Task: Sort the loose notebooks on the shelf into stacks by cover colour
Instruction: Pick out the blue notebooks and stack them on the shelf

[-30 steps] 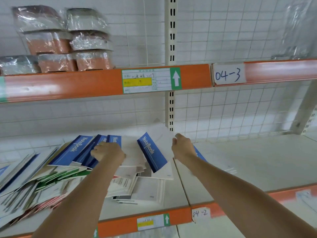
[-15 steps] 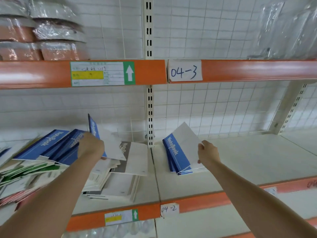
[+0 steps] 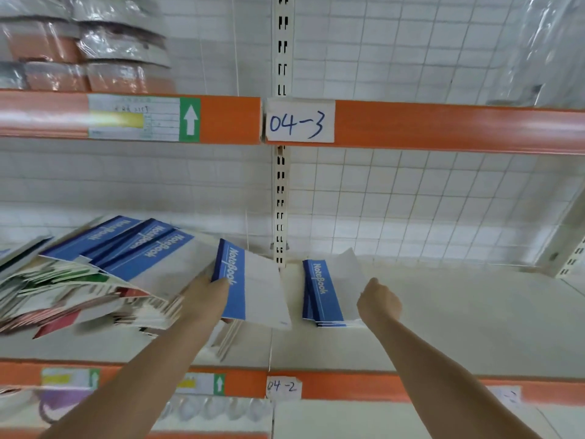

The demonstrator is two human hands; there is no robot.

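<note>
- A blue-and-white notebook (image 3: 250, 285) is gripped by the left hand (image 3: 207, 296) just left of the frame's centre, with the fingers curled over its blue spine edge; it is held tilted, clear of the shelf (image 3: 459, 315).
- The stack of blue notebooks (image 3: 326, 294) lies just right of centre, past the upright post (image 3: 281, 198), with only a narrow gap between it and the held notebook.
- The long axes of both run roughly from the back of the shelf toward its front lip, blue bands on the left side, so little turning is judged necessary; the stack lies to the right of the gripping hand.
- The right hand (image 3: 378, 304) is at the stack's right edge and is nearer to it than the left. Its fingers are curled, but whether the top cover is pinched or merely touched cannot be told.
- The mixed heap of notebooks (image 3: 82, 289) fills the left of the frame, with blue, green and red covers still unsorted; the task is judged to be at an early stage.
- Compared with half a second earlier, the held notebook has been carried rightward out of the heap and toward the stack, while the right hand has stayed beside the stack, whose raised top cover now lies lower.
</note>
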